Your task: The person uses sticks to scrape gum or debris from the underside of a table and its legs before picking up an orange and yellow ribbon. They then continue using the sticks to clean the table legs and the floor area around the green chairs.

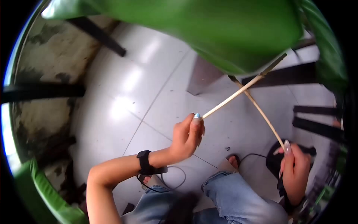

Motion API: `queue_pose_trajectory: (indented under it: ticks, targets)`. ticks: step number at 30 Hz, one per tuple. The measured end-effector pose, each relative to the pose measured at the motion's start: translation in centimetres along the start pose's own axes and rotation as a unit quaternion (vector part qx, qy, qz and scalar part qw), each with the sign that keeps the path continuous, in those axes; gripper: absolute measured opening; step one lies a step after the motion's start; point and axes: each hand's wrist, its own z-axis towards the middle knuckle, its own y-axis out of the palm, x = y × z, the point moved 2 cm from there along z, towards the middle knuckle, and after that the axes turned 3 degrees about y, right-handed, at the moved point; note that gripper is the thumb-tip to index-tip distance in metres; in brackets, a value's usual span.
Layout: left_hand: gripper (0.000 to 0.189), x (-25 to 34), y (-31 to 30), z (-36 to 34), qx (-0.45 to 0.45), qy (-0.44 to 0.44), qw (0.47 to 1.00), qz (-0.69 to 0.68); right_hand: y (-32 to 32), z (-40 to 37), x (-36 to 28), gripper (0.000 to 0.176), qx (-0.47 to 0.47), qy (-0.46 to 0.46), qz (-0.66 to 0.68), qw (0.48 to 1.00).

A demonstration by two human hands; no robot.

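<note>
My left hand (186,137), with a black band on its wrist, is closed around the end of a pale wooden stick (228,100) that slants up to the right and has a dark far end. In my right hand (296,170) a second slim wooden stick (265,116) is pinched between thumb and fingers. It slants up to the left and is also dark at its far end. Both sticks cross in view just below the hanging green cover (223,33), and their dark ends overlap its lower edge.
Dark furniture legs stand at the left (44,92) and right (317,128). A stained wall (48,52) runs along the left side. White tiles (156,86) form the floor. A thin black cable (254,154) lies near my feet, beside a black object (274,164) at the right.
</note>
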Motion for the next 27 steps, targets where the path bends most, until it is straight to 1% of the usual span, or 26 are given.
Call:
queue_pose_trajectory:
  ticks: [1,2,3,4,6,7,8,9,11,13,14,17,19,20,21,23,24,25,27]
  targets:
    - [0.032,-1.2,0.4,0.1,-0.013,0.037,0.999,0.018,-0.1,-0.3,0.3,0.023,0.018,0.024,0.001,1.000]
    - [0.031,-2.9,1.0,0.2,-0.011,0.034,0.999,-0.003,-0.3,-0.8,1.1,0.024,0.024,0.043,-0.002,0.999]
    - [0.031,-4.0,1.8,0.4,-0.013,0.028,0.999,-0.026,-0.5,-1.7,1.7,0.025,0.051,0.058,-0.017,0.997]
    - [0.030,-4.2,2.7,0.7,-0.028,0.016,0.998,-0.045,-0.9,-2.6,2.4,0.026,0.064,0.099,0.021,0.993]
    - [0.028,-5.7,4.3,1.3,-0.050,0.047,0.996,-0.061,-1.4,-4.3,4.0,0.028,0.099,0.174,0.088,0.976]
    - [0.027,-6.1,5.2,1.5,-0.041,0.026,0.996,-0.077,-1.4,-5.0,5.0,0.029,0.116,0.204,0.117,0.965]
    - [0.026,-6.7,6.0,1.5,-0.031,0.024,0.994,-0.101,-1.1,-5.6,5.8,0.029,0.124,0.230,0.163,0.952]
    - [0.026,-7.3,6.7,1.4,-0.033,0.020,0.993,-0.112,-0.7,-6.1,7.1,0.026,0.103,0.234,0.175,0.951]
    - [0.024,-8.1,7.8,0.3,-0.024,-0.005,0.996,-0.080,1.4,-7.1,9.4,0.023,0.064,0.257,0.236,0.935]
    - [0.024,-8.2,8.1,-1.1,-0.046,-0.046,0.996,-0.057,3.9,-7.6,10.7,0.019,-0.007,0.237,0.299,0.924]
    - [0.024,-8.3,7.9,-1.2,-0.050,-0.058,0.996,-0.046,5.1,-7.2,10.8,0.017,-0.031,0.234,0.343,0.909]
    - [0.024,-8.6,6.9,-2.4,-0.013,-0.074,0.997,0.006,11.0,-3.9,12.0,0.017,-0.032,0.154,0.408,0.900]
    - [0.023,-8.6,5.6,-3.7,0.022,-0.122,0.992,0.012,14.8,-2.3,11.4,0.019,-0.075,0.156,0.447,0.878]
    - [0.022,-8.0,5.0,-4.2,0.032,-0.158,0.987,0.019,16.2,-1.4,10.9,0.020,-0.101,0.144,0.450,0.875]
    - [0.022,-7.3,4.0,-5.0,0.060,-0.177,0.982,0.017,17.7,-0.8,10.3,0.019,-0.104,0.140,0.466,0.867]
    - [0.023,-5.4,2.4,-6.5,0.117,-0.168,0.979,0.017,20.6,0.1,8.9,0.019,-0.121,0.141,0.495,0.849]
    - [0.023,-4.2,1.6,-7.5,0.136,-0.180,0.974,0.011,21.5,0.0,7.7,0.019,-0.136,0.116,0.495,0.850]
    - [0.023,-3.0,1.3,-8.6,0.151,-0.190,0.970,0.006,21.9,-0.8,6.9,0.019,-0.171,0.109,0.487,0.849]
    - [0.022,-2.5,-0.5,-11.3,0.139,-0.191,0.971,0.017,22.8,-2.3,5.0,0.020,-0.207,0.097,0.468,0.854]
